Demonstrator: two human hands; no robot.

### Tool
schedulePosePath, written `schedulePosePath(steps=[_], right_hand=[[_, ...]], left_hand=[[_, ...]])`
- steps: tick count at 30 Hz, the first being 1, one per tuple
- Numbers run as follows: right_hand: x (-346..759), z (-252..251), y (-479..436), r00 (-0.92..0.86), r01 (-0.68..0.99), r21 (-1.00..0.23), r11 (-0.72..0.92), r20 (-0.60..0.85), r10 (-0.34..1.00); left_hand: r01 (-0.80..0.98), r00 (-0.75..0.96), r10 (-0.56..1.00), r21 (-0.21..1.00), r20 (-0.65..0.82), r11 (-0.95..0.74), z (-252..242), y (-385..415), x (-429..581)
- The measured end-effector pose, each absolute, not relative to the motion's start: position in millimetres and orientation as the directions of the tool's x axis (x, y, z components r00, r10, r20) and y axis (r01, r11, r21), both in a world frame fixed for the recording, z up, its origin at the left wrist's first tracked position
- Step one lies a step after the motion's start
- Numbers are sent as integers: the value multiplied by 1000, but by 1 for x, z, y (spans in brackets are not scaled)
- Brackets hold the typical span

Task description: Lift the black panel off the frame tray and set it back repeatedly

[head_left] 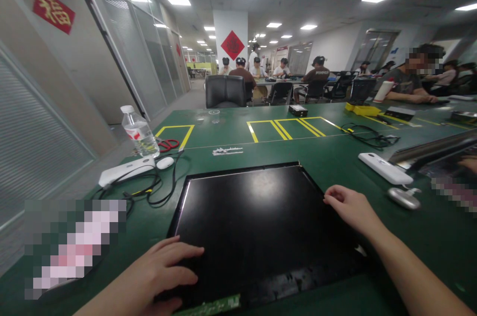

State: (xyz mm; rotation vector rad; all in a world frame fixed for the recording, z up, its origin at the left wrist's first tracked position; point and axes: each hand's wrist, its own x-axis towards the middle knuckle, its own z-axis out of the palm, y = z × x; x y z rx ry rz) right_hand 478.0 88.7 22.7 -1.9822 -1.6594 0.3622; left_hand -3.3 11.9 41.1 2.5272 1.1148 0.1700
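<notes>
A flat black display panel [257, 221] with a thin dark frame lies screen up on the green table, right in front of me. My left hand [166, 269] rests over its lower left part, fingers spread and lying on the surface. At the right edge, the thumb and fingers of my right hand [350, 206] are pinched together on the frame. A strip of green circuit board [218, 303] shows along the panel's near edge, close to my left hand. The bottom of the picture cuts off that strip.
Left of the panel are a water bottle [137, 132], red-handled scissors [169, 145], a white power bank [128, 171] and black cables [160, 192]. White scraps [227, 151] lie beyond it. Rightward are another white device [385, 169], a yellow tray [363, 109] and a seated person [413, 82].
</notes>
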Motion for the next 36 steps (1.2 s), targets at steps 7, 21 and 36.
schedulePosePath(steps=[7,21,36], right_hand=[[475,25,88,224,821,-560,-113,133,965],[477,24,88,220,823,-555,-116,123,968],[479,21,90,214,829,-549,-107,134,968]], left_hand=[[681,682,731,388,-27,-621,41,13,-2],[644,724,689,342,14,-684,34,16,-11],[672,724,687,290,-64,-681,37,15,-8]])
